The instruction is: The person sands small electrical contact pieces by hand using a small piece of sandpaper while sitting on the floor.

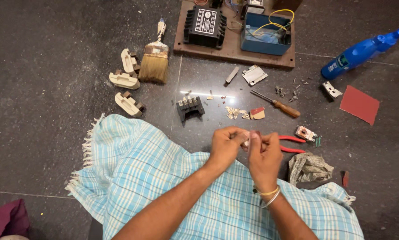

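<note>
My left hand [226, 144] and my right hand [264, 155] meet above my lap, fingertips pinched together on a small pale part [246, 141] that is mostly hidden between them. A blue checked cloth [155, 178] covers my lap beneath the arms. Just beyond the hands lie red-handled pliers [292, 144] and a small black terminal block [190, 107] on the dark stone floor [44, 111]. Several tiny metal pieces [235, 112] are scattered by a wooden-handled screwdriver [277, 105].
A wooden board [233, 50] at the top carries a black transformer [204, 26] and a blue box [265, 32] with wires. A paintbrush [155, 58] and three cream fuse holders [125, 81] lie left. A blue spray bottle [361, 51], red sandpaper [359, 104] and a crumpled rag [308, 168] lie right.
</note>
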